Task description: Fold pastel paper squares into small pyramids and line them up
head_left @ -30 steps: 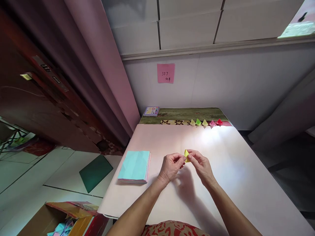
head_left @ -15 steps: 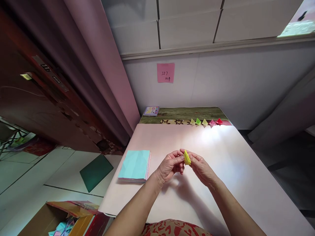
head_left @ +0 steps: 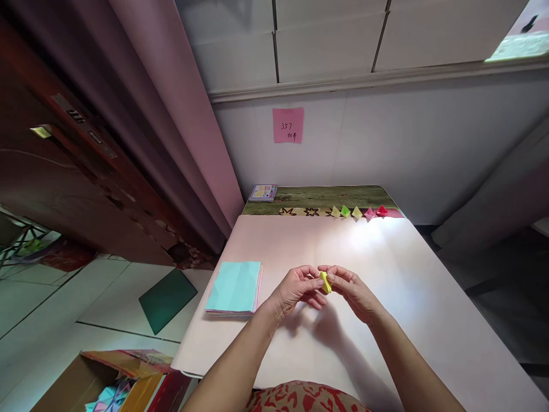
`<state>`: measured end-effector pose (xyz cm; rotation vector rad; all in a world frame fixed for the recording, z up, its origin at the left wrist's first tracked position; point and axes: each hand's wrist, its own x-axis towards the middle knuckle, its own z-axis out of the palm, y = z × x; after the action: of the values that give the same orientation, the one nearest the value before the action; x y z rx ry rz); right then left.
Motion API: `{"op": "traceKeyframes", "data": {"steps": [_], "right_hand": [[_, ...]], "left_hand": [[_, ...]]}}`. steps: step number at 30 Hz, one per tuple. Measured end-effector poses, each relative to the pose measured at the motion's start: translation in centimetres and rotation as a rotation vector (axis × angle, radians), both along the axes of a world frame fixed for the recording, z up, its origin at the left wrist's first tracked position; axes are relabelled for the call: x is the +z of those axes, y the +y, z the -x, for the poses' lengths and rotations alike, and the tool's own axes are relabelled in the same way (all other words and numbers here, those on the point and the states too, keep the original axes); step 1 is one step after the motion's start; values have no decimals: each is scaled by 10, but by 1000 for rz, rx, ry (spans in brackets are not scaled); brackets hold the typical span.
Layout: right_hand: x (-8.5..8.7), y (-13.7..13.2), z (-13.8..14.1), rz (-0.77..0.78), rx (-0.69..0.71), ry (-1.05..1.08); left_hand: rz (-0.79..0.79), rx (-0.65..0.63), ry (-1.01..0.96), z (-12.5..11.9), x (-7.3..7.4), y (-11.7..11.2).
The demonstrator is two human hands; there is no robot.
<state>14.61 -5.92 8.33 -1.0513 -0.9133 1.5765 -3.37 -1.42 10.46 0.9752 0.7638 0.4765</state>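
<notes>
Between my two hands is a small folded yellow paper (head_left: pixel 326 282), held a little above the pale table. My left hand (head_left: pixel 301 288) pinches its left side with thumb and fingers. On its right side, my right hand (head_left: pixel 348 289) grips it the same way. Both hands are closed on the paper, and fingertips hide part of its edges. To the left of my left hand lies a stack of square paper sheets (head_left: pixel 235 287), with a light blue sheet on top.
Along the table's far edge stand several small folded paper pieces, including a green one (head_left: pixel 345 212) and a red one (head_left: pixel 382 211). A small printed pack (head_left: pixel 263 193) lies at the back left. An open cardboard box (head_left: pixel 64 383) with paper scraps sits at the lower left.
The yellow paper has been turned in my fingers and now looks shorter and wider. My hands have shifted slightly, with the left fingers now reaching under the paper.
</notes>
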Motion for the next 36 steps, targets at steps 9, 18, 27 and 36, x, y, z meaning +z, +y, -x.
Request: {"op": "traceKeyframes", "data": {"steps": [9, 18, 27, 36], "right_hand": [[-2, -1, 9, -58, -176, -148], [-1, 0, 8, -27, -124, -256], [-13, 2, 25, -28, -468, -70], [3, -12, 21, -189, -171, -50]], "left_hand": [[-206, 243, 70, -9, -11, 0], [-348, 200, 119, -10, -9, -5], [-206, 375, 72, -21, -11, -11], [-118, 324, -42, -6, -7, 2]]}}
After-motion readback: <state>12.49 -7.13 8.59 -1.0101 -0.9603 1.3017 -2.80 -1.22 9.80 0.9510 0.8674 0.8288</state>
